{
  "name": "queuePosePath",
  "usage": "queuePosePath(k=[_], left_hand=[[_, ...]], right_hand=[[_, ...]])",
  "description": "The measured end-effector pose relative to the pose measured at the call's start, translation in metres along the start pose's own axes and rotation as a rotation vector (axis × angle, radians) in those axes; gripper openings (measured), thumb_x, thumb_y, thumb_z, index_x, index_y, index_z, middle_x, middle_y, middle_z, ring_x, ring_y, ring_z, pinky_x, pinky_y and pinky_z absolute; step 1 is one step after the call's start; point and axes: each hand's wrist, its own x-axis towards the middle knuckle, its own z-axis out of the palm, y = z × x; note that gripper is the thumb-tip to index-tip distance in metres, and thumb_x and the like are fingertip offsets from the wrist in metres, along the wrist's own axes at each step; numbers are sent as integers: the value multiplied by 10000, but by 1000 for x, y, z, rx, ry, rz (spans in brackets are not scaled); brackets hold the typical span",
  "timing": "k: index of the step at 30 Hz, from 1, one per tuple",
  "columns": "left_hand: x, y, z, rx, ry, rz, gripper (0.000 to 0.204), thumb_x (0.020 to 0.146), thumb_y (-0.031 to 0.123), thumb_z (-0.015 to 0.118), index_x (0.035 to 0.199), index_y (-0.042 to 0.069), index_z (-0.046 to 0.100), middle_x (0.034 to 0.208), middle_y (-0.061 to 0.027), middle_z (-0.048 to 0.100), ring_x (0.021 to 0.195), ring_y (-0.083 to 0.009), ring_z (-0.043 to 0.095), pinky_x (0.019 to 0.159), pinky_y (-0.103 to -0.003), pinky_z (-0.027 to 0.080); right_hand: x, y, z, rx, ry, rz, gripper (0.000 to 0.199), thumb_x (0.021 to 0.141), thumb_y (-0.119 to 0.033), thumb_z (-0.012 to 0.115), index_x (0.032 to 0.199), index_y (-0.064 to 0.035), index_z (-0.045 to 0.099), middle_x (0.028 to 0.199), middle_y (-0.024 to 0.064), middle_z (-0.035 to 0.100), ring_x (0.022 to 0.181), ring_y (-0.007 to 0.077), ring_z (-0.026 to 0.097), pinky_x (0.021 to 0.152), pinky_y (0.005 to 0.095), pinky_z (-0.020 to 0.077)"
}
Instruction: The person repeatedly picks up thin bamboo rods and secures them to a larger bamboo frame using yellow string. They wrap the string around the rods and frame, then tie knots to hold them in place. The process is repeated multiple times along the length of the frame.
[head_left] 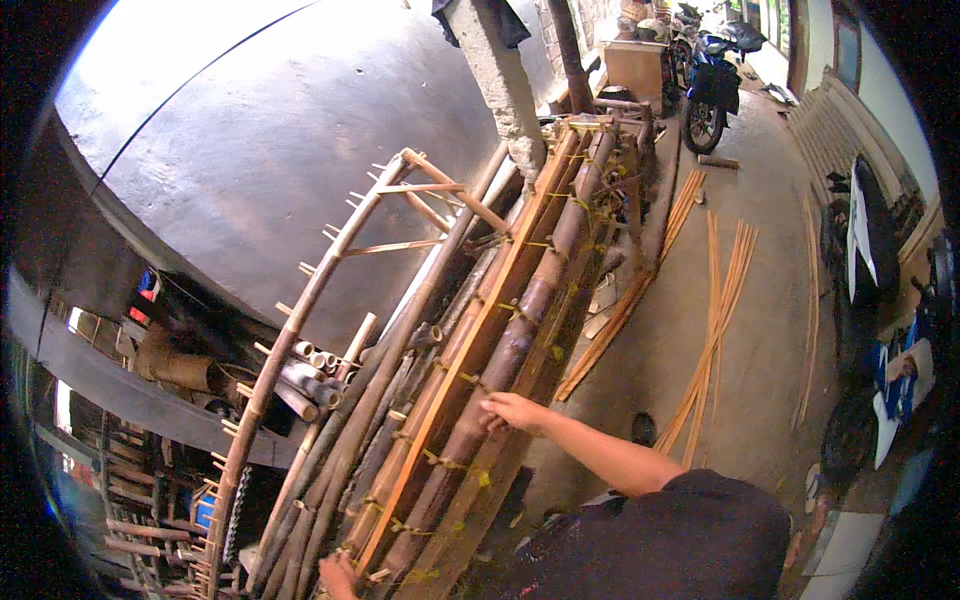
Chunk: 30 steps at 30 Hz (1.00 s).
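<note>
A long brown pole (512,345) lies lengthwise in front of me, with yellow ties (470,379) spaced along it. Beside it runs an orange-brown wooden strip (432,408). My right hand (510,411) rests at the pole, its fingers bent together in a pinch; whatever is between them is too small to make out. Down at the lower edge, my left hand (338,577) is curled by the near end of the strip. Its fingertips are partly hidden, and I cannot see what they hold.
Left of the pole stand bamboo poles (345,480) and a bamboo frame with pegs (290,330). A concrete post (497,85) rises at the far end. Thin bamboo strips (722,310) lie on the floor to the right. Motorcycles (708,95) are parked farther off.
</note>
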Motion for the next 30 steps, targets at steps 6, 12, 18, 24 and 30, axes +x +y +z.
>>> queuePosePath(k=[6, 12, 18, 24, 30], left_hand=[[43, 237, -34, -379, 220, -95, 374, 932, 286, 529, 1103, -30, 632, 1026, -228, 625, 956, -396, 586, 841, -452, 459], [117, 570, -104, -698, 100, 283, 423, 914, 266, 556, 1224, -22, 573, 1190, -238, 602, 1096, -375, 578, 952, -423, 438], [172, 837, -137, -858, -105, 558, 483, 915, 315, 571, 1300, 26, 526, 1227, -229, 584, 1103, -365, 582, 950, -404, 450], [252, 1011, -102, -735, -95, 660, 380, 904, 235, 553, 1194, -10, 567, 1097, -255, 620, 1031, -409, 592, 879, -469, 467], [283, 1078, -71, -801, -43, 641, 241, 836, 230, 650, 987, 44, 677, 971, -235, 648, 895, -398, 631, 774, -457, 492]], right_hand=[[-68, 32, -162, -92, 136, 183, 356, 984, -366, 477, 1169, -74, 564, 1043, 44, 636, 841, 131, 583, 726, 299, 476], [-106, -19, -294, -165, 190, 200, 316, 987, -325, 477, 1136, -63, 571, 991, 41, 653, 811, 124, 589, 710, 297, 474], [-84, -86, -410, -113, 349, 4, 302, 986, -292, 490, 1112, -31, 575, 956, 42, 638, 819, 120, 579, 726, 280, 471], [-51, -121, -512, -159, 454, 5, 288, 984, -265, 493, 1091, -13, 586, 934, 65, 646, 799, 134, 584, 740, 294, 486], [-37, -146, -608, -208, 438, 110, 267, 971, -233, 506, 1072, -7, 604, 920, 74, 651, 802, 140, 585, 736, 294, 489]])
